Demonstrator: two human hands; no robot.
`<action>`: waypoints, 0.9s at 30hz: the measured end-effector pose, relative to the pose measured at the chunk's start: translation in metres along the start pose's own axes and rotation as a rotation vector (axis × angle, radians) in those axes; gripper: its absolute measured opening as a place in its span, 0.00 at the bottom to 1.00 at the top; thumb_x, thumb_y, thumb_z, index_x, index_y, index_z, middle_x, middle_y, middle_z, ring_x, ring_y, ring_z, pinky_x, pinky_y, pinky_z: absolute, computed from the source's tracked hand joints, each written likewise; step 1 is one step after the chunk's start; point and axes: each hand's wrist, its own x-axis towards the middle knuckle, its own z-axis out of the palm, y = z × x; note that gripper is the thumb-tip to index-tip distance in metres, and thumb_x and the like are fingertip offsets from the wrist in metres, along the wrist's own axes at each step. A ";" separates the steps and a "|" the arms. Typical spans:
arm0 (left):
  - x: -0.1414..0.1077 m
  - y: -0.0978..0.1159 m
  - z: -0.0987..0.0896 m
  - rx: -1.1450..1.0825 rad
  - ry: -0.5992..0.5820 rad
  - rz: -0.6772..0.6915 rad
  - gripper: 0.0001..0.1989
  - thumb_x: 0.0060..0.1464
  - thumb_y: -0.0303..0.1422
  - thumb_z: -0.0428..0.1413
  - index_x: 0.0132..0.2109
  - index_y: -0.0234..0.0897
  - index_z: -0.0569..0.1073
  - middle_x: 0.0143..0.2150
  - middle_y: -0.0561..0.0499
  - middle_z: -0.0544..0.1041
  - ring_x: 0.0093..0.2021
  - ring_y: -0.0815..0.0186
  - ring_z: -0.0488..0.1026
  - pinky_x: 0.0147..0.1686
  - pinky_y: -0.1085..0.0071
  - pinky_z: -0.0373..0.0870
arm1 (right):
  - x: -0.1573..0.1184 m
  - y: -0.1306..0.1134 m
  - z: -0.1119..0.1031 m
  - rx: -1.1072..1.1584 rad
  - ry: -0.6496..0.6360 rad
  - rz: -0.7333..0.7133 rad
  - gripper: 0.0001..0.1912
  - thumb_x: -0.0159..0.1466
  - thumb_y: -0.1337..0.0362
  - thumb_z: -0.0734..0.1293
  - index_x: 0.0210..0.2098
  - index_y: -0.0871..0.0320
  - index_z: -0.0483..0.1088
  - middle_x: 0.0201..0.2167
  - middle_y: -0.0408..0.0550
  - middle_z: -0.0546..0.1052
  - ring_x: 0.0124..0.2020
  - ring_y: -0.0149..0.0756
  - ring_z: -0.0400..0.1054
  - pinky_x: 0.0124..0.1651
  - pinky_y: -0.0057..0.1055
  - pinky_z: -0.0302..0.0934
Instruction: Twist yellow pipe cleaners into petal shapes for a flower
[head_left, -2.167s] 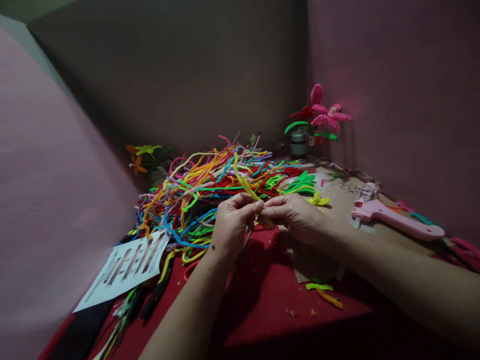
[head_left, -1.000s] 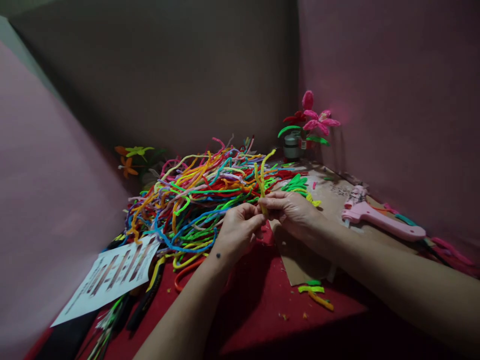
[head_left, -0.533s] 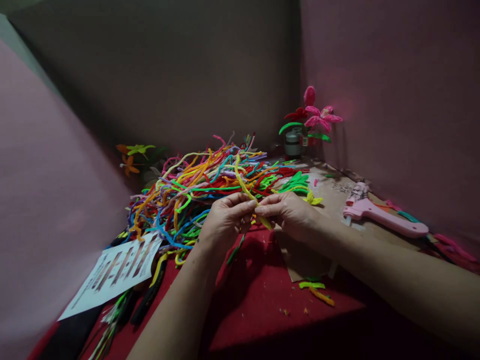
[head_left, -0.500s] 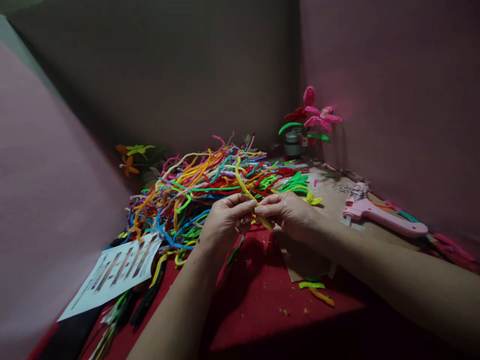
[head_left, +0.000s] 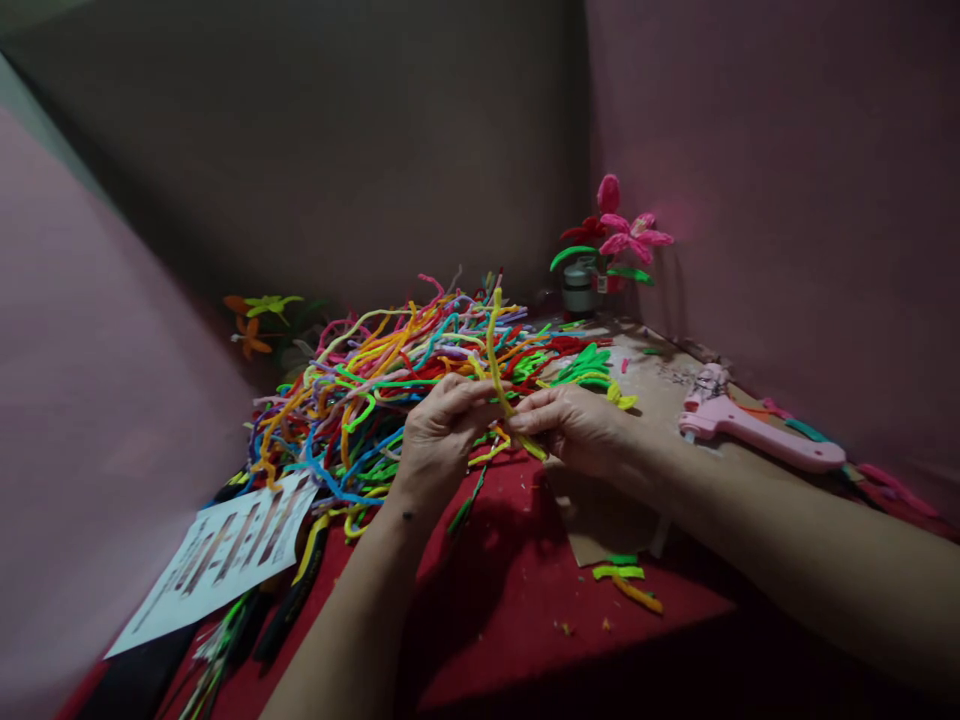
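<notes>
In the head view, the yellow stem [head_left: 492, 345] stands more upright than half a second ago, before the colourful pile [head_left: 375, 385]; the right hand [head_left: 577, 425] pinches it, apparently steadying it, while whether the left hand [head_left: 442, 430], fingers extended behind, grips cannot be told

pink glue gun [head_left: 765, 435] on cardboard [head_left: 658, 392] | printed white sheet [head_left: 214, 562], left | pink flower [head_left: 635, 238], back

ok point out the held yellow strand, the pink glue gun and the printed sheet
yellow strand [head_left: 493, 360], head view, stretch above the fingers
pink glue gun [head_left: 765, 433], head view, handle
printed sheet [head_left: 217, 560], head view, middle
</notes>
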 end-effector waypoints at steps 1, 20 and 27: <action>0.001 0.001 -0.003 0.087 -0.029 0.064 0.04 0.45 0.31 0.58 0.32 0.40 0.77 0.29 0.53 0.66 0.29 0.71 0.63 0.29 0.76 0.61 | 0.000 0.000 0.000 -0.018 -0.009 0.008 0.04 0.42 0.74 0.68 0.15 0.63 0.69 0.12 0.42 0.69 0.15 0.24 0.58 0.22 0.24 0.49; -0.015 0.028 -0.012 1.185 -0.480 0.453 0.08 0.53 0.27 0.45 0.30 0.35 0.68 0.29 0.49 0.66 0.25 0.69 0.61 0.22 0.72 0.50 | -0.002 0.000 -0.001 -0.466 -0.122 -0.032 0.06 0.42 0.73 0.65 0.11 0.61 0.66 0.07 0.37 0.61 0.12 0.22 0.49 0.18 0.25 0.41; -0.003 0.016 -0.007 0.696 -0.367 -0.138 0.09 0.47 0.31 0.50 0.21 0.35 0.65 0.19 0.54 0.63 0.19 0.72 0.58 0.19 0.75 0.49 | -0.007 0.012 0.003 -1.350 0.106 -0.840 0.09 0.52 0.74 0.61 0.19 0.61 0.69 0.19 0.47 0.70 0.24 0.31 0.59 0.28 0.29 0.49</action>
